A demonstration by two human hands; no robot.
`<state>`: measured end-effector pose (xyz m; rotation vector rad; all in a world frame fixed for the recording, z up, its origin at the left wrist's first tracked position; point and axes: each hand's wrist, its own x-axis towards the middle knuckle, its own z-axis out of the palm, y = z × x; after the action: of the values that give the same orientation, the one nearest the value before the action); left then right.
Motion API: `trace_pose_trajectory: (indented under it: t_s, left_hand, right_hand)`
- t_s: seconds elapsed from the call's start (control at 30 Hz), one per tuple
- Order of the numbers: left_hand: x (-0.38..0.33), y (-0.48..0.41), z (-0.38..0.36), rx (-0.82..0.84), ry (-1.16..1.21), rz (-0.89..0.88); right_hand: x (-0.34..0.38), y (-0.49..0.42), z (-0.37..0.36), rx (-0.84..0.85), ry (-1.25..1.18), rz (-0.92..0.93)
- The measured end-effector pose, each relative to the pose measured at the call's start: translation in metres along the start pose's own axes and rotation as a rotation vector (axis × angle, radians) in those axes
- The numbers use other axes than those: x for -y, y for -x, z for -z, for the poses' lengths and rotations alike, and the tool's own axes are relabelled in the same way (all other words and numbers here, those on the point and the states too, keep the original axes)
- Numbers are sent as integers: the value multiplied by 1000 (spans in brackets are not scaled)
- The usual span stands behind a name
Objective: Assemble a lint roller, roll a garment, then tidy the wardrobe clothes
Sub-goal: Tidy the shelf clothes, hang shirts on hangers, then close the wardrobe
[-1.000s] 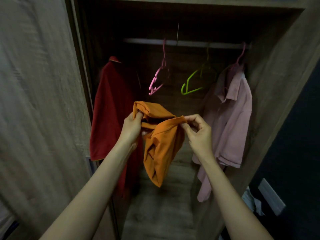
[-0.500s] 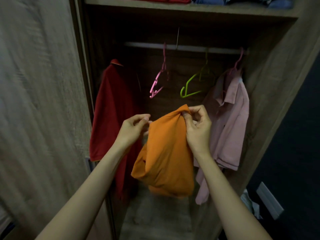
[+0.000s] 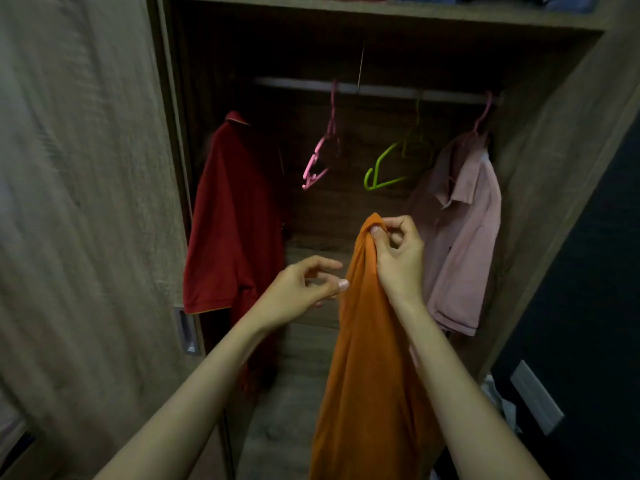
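Head view: right hand (image 3: pixel 398 258) pinched shut on the top fold of an orange garment (image 3: pixel 367 358), hanging long in front of the open wardrobe (image 3: pixel 554 168). Left hand (image 3: pixel 301 289) just beside the cloth, fingers loosely curled and parted, holding nothing. Behind, on the rail (image 3: pixel 374 89): red shirt (image 3: pixel 228 216), empty pink hanger (image 3: pixel 320 157), empty green hanger (image 3: pixel 384 168), pink shirt (image 3: pixel 460 237).

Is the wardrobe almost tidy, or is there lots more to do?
Partly. A dark red polo shirt and a pale pink collared shirt already hang on the rail. The right hand pinches the top of an orange cloth garment; the left hand is open beside it. Left: hanging it, perhaps on the empty pink hanger or green hanger.
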<state>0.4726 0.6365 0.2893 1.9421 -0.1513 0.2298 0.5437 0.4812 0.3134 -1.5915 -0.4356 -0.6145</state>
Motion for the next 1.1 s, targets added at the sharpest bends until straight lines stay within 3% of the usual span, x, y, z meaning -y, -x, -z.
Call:
trace_pose_trajectory:
  t_s: [0.17,0.37,0.53,0.67,0.8,1.1]
  left_hand:
    - [-9,3,-14,96,165,-3]
    - [-8,4,-19,100,140,-66]
    - [2,-5,-12,-73,11,-65]
    - [-5,-18,-2,-125,264,-34]
    - [-18,-24,8,-162,514,-10]
    - [-31,-38,20,-162,503,-53]
  right_hand:
    - [3,-8,3,38,-82,-249]
    - [23,-9,5,156,-209,-355]
    - [30,-14,4,165,-198,-362]
    - [30,-18,7,237,-304,-333]
    - [20,-16,6,289,-210,-294]
    - [4,1,-9,313,-113,-463]
